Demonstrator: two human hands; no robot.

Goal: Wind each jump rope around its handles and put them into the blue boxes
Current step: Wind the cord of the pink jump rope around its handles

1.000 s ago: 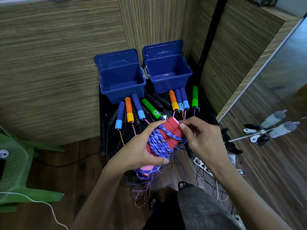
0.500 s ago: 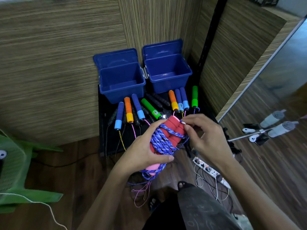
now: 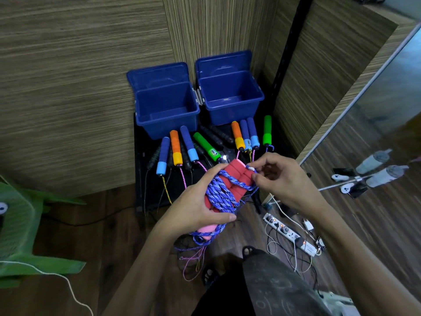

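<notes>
My left hand [image 3: 200,201] grips a pair of red jump rope handles [image 3: 238,173] with pink ends, held side by side, with blue braided rope [image 3: 222,195] wound around them. At the handles' upper right end, my right hand [image 3: 282,179] pinches the blue rope between thumb and fingers. Loose blue loops hang below my left hand. Two open blue boxes stand behind, the left box [image 3: 167,126] and the right box [image 3: 232,109], both with nothing inside. Several other jump rope handles [image 3: 175,148] in blue, orange, green and black lie on the black mat [image 3: 139,179].
Wooden wall panels close in the back and the left. A mirror panel [image 3: 376,124] runs along the right. A white power strip [image 3: 289,234] with cables lies on the floor at the right. A green plastic chair [image 3: 20,226] stands at the left. My knee is at the bottom.
My right hand has shifted slightly up and right along the handles' end, drawing the blue rope across the red handles. The left hand keeps its grip.
</notes>
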